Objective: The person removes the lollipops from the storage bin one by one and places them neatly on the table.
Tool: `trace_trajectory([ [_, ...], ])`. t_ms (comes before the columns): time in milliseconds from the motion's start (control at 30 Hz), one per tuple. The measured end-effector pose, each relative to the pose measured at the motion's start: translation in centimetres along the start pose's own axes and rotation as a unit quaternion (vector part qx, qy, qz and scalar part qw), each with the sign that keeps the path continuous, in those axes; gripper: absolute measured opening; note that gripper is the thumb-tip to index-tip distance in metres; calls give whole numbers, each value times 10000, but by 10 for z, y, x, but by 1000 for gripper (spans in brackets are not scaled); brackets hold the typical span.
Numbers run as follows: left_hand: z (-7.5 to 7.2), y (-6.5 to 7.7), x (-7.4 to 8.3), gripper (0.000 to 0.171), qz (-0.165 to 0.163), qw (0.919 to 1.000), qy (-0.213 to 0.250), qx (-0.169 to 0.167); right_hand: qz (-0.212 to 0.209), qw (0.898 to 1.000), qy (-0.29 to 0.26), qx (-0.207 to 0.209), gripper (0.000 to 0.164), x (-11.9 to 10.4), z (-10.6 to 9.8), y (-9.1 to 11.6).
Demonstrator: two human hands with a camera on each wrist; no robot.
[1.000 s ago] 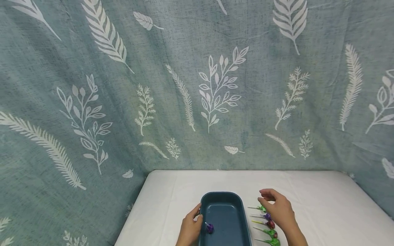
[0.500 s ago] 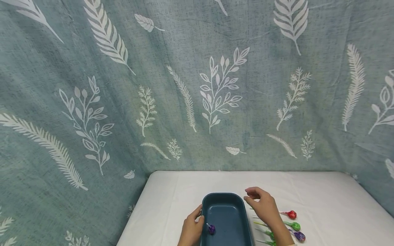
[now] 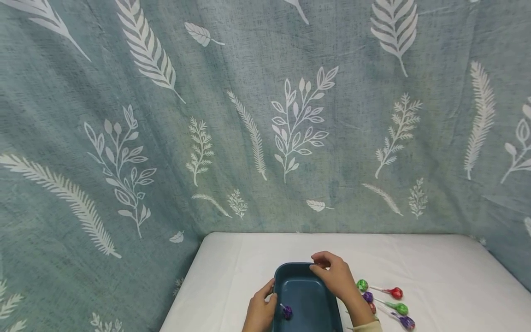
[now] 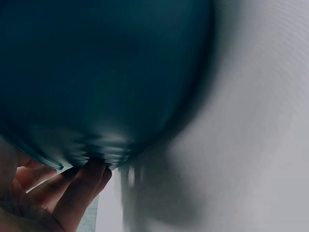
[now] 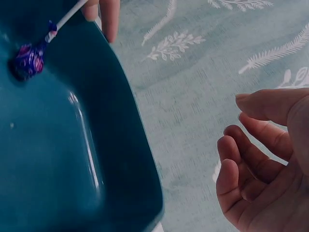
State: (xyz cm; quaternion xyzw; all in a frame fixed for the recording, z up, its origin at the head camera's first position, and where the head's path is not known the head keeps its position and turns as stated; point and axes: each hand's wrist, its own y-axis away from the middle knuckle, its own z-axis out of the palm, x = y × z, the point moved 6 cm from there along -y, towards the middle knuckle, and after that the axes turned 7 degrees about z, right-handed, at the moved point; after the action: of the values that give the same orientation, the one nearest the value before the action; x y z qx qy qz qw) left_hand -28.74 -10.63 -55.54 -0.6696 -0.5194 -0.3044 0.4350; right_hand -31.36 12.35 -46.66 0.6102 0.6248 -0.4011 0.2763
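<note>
A dark blue tray (image 3: pixel 307 299) stands on the white table. Inside it, by the left wall, lies a purple-wrapped lollipop (image 3: pixel 287 312), shown larger in the right wrist view with its white stick against the wall (image 5: pixel 29 62). My left hand (image 3: pixel 259 309) holds the tray's left rim, thumb at the inner side and fingers on the outside; its fingertips (image 4: pixel 94 169) meet the wall in the left wrist view. Above the tray's far right corner hovers my right hand (image 3: pixel 335 276). Its fingers are loosely bent, with nothing between thumb and fingertips in the right wrist view.
Right of the tray, several lollipops lie in two columns, among them green (image 3: pixel 362 285), purple (image 3: pixel 367 297) and red (image 3: pixel 397 293) ones. My right forearm covers part of the nearer column. A leaf-patterned curtain (image 3: pixel 249 138) hangs behind the table.
My right hand has moved left, from over the lollipops to the tray's far right corner, uncovering the lollipops farther right. The left hand stays at the tray's rim.
</note>
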Motion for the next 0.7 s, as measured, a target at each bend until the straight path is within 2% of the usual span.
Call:
trace_trajectory([
  [267,2,-1,-1,44,-113,9999,60,-56,205,9990,-147,-377,19,6,23,-2],
  [700,1,-1,-3,44,-235,9995,169,-113,-48,9968,-193,-770,22,12,50,-4],
])
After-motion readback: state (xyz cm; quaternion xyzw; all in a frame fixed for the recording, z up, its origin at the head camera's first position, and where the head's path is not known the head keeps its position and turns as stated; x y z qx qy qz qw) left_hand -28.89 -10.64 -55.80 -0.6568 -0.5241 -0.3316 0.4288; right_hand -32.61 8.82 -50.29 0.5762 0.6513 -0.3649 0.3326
